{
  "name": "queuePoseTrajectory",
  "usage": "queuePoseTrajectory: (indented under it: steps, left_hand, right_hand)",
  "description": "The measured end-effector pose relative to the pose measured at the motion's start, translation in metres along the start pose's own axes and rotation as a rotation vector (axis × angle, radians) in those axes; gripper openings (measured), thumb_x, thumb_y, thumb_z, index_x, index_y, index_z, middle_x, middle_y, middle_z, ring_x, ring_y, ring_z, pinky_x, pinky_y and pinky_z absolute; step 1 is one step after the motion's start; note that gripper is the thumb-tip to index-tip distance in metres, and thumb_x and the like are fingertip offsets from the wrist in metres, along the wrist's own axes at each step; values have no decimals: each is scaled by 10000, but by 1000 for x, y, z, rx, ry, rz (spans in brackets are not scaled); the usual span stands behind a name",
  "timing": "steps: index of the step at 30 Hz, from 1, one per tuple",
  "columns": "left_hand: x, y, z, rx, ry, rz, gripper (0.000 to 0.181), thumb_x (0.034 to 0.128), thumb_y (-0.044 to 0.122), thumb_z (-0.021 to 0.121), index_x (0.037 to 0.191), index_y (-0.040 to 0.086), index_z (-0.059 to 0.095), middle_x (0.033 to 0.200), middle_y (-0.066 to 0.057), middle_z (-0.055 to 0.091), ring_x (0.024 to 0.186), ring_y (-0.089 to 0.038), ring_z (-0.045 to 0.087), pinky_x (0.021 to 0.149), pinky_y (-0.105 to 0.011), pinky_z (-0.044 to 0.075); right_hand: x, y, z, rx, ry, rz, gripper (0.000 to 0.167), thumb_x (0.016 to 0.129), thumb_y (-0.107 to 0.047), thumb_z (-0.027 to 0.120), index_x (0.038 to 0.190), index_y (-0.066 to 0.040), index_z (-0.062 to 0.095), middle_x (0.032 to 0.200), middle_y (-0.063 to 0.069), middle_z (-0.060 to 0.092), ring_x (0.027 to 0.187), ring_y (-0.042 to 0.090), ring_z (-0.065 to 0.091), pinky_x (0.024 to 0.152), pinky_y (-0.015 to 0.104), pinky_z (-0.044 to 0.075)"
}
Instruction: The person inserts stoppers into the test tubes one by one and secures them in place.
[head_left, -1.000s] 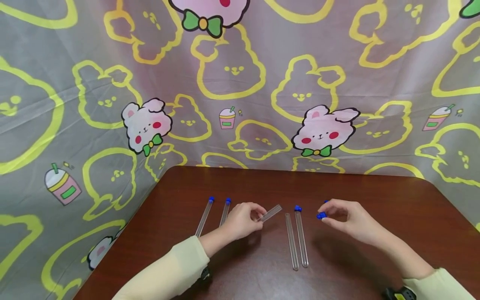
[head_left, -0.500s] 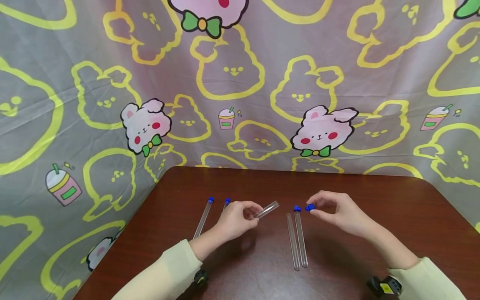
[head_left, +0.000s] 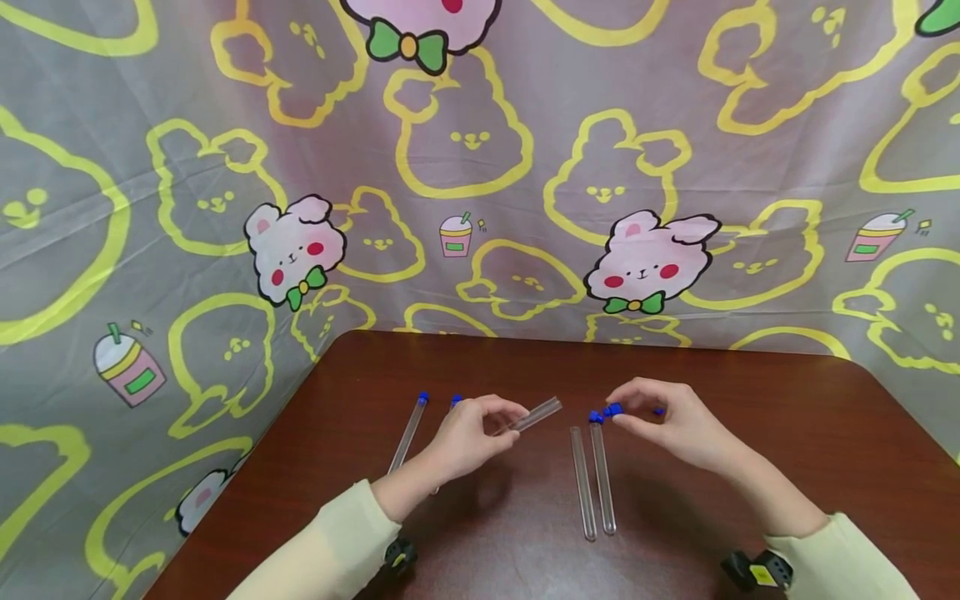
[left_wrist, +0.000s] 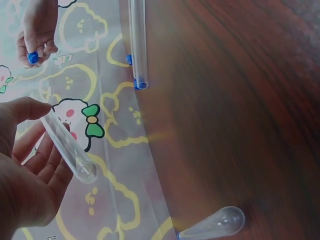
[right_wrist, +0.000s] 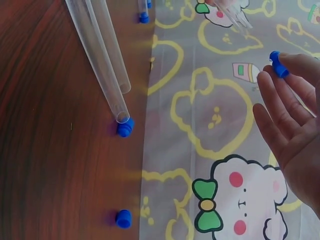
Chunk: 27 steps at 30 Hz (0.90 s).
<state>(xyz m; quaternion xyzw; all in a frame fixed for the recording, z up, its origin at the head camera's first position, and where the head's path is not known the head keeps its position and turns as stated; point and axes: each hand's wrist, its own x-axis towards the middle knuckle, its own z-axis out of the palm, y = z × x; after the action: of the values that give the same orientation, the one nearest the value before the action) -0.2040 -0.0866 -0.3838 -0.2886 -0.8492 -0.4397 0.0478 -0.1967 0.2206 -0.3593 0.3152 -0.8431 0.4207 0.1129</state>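
My left hand point(head_left: 474, 433) pinches a clear test tube point(head_left: 542, 412) between thumb and fingers, its mouth tilted up to the right; the left wrist view shows the tube's rounded end point(left_wrist: 86, 171). My right hand point(head_left: 671, 421) pinches a blue cap point(head_left: 615, 409) by thumb and fingertips, also seen in the right wrist view point(right_wrist: 281, 70). In the head view this cap appears beside another blue cap point(head_left: 596, 417) at the head of a tube lying on the table point(head_left: 603, 492). An uncapped tube point(head_left: 583, 492) lies just left of that one.
Two tubes with blue caps lie at the left, one point(head_left: 408, 433) in plain sight, the other's cap point(head_left: 457, 400) showing behind my left hand. A loose blue cap point(head_left: 659, 410) is on the table behind my right hand. A patterned cloth point(head_left: 517, 183) hangs behind the table point(head_left: 360, 367).
My right hand has moved left with its blue cap, closer to my left hand. My left hand has shifted slightly left, still holding the tube.
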Motion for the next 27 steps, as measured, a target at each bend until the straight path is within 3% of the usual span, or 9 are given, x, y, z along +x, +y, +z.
queuePoseTrajectory:
  steps: [5,12,18,27]
  left_hand:
    - [0,3,-1,-18,-16,32,247,839,31,744,1068,119,715,919,76,658,837,-81,612,779,-391,520]
    - [-1,3,-2,-8,-45,62,256,846,29,741,1075,140,714,937,84,658,840,-79,605,786,-375,509]
    - [-3,5,-5,5,-53,70,268,833,21,752,1061,158,717,917,106,657,829,-73,604,757,-290,485]
    - [-3,7,-5,-6,-67,106,270,820,17,764,1055,137,714,912,100,656,829,-80,613,794,-368,503]
  right_hand:
    - [0,-1,0,6,7,20,231,842,-76,758,1025,-190,675,806,-99,695,715,105,623,586,274,449]
    - [3,-5,2,43,-12,17,225,838,-66,758,1034,-141,677,801,-64,700,729,113,642,641,293,493]
    - [6,-8,6,68,-11,-4,223,834,-47,756,1038,-99,681,827,-70,699,741,116,650,673,305,525]
    - [9,-11,15,119,-42,16,206,848,-104,756,1041,-148,695,890,-81,700,793,129,654,719,289,538]
